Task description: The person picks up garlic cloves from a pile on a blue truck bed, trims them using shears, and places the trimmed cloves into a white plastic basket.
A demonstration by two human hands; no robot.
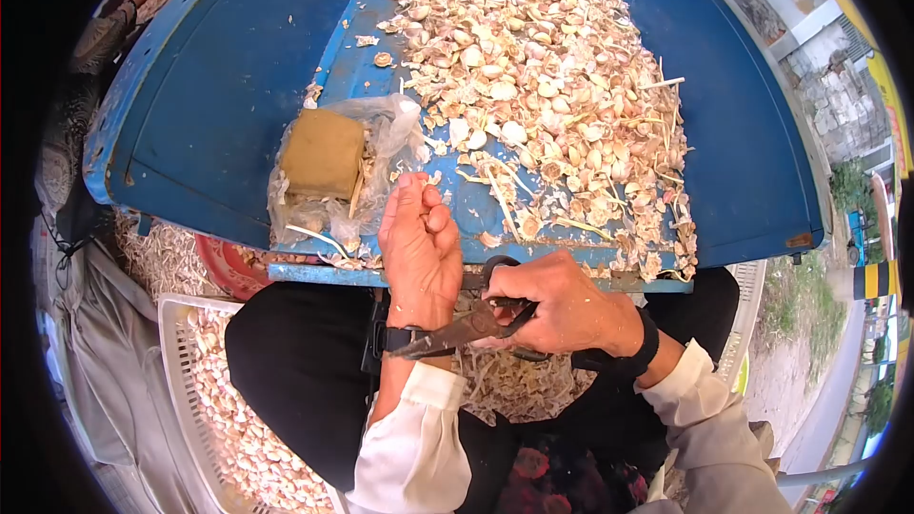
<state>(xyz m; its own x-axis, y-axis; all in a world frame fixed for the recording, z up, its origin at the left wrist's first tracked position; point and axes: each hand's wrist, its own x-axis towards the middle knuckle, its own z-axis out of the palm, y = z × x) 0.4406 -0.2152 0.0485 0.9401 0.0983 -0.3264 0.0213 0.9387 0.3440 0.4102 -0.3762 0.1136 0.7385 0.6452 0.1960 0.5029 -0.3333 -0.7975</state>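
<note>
Outdoor setup: we're working over a scuffed blue metal tray (190,124) with a road (826,419) off to the right. Our garlic cloves (543,86) lie heaped across its middle, right down to the near edge, mixed with loose stalks (501,198). Left of the heap sits a tan block (324,154) with a crumpled plastic bag (388,119) around it, and at lower left a white crate (174,343) holds more cloves.

Our left hand (422,243) is raised just beside the bag, fingertips drawn in narrow; we honestly can't tell if a clove is pinched there. Our right hand (562,300) is wrapped around the scissors (466,326), with the blades crossing in front of the left wrist. Just our opinion on doing this well: keep the tips turned away from skin, pinch any small piece by its end, and go for short, light snips.

Branding-wise, we can't read anything: no legible label on the scissors, the block or the wrist strap (398,338), and the striped yellow-and-black bar (874,281) has no writing we can make out.
</note>
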